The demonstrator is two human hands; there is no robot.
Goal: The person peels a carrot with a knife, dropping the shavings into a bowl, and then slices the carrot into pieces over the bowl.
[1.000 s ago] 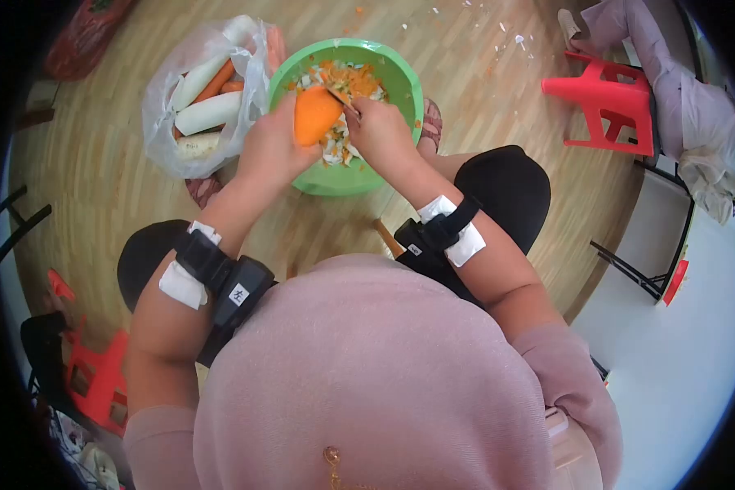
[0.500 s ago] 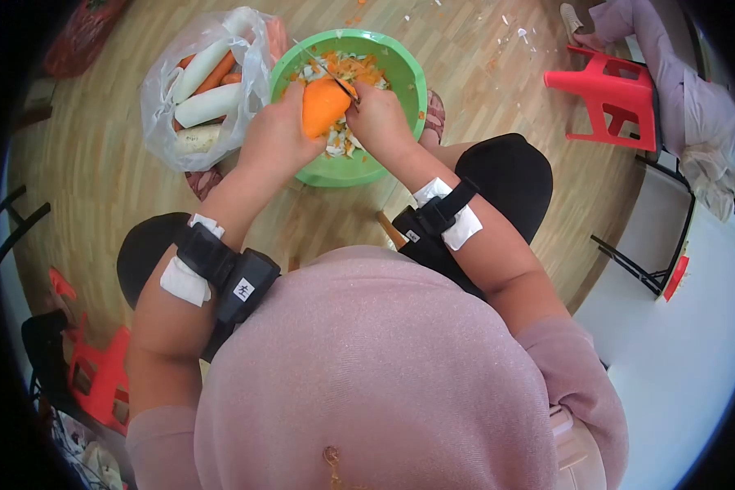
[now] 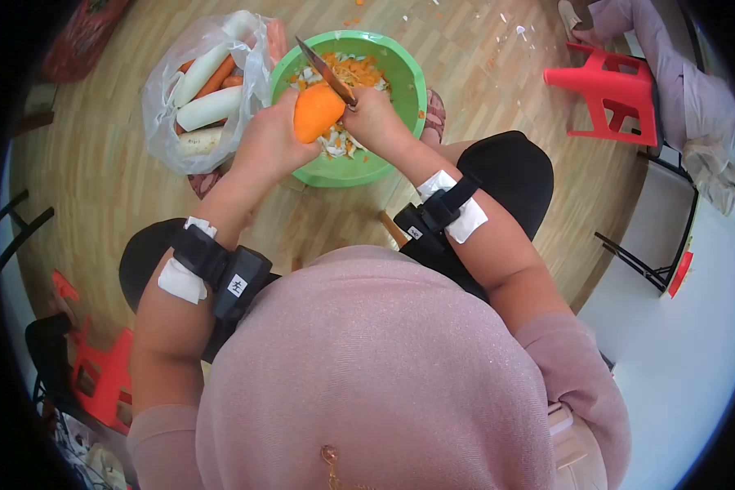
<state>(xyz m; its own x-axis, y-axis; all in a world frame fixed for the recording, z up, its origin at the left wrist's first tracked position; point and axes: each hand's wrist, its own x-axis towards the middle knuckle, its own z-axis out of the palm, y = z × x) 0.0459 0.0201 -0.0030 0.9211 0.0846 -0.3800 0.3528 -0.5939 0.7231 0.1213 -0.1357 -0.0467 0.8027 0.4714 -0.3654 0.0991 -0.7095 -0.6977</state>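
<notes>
My left hand (image 3: 269,135) is closed round a smooth, rounded orange vegetable (image 3: 318,113), its exact kind not plain. In my right hand (image 3: 376,118) is a knife (image 3: 328,75), its handle mostly hidden by the fingers. The blade points up and left, lying along the upper side of the orange vegetable. Both hands are over a green basin (image 3: 420,90), which holds peelings (image 3: 359,69) in orange and white.
Left of the basin, a clear plastic bag (image 3: 157,122) holds white radishes (image 3: 210,109) and carrots (image 3: 218,73). A red stool (image 3: 608,90) stands at the right beside another person's leg (image 3: 661,57). Scraps (image 3: 521,31) lie on the wooden floor.
The knife blade has turned so its flat side shows more. The orange vegetable has shifted slightly left and down with my left hand.
</notes>
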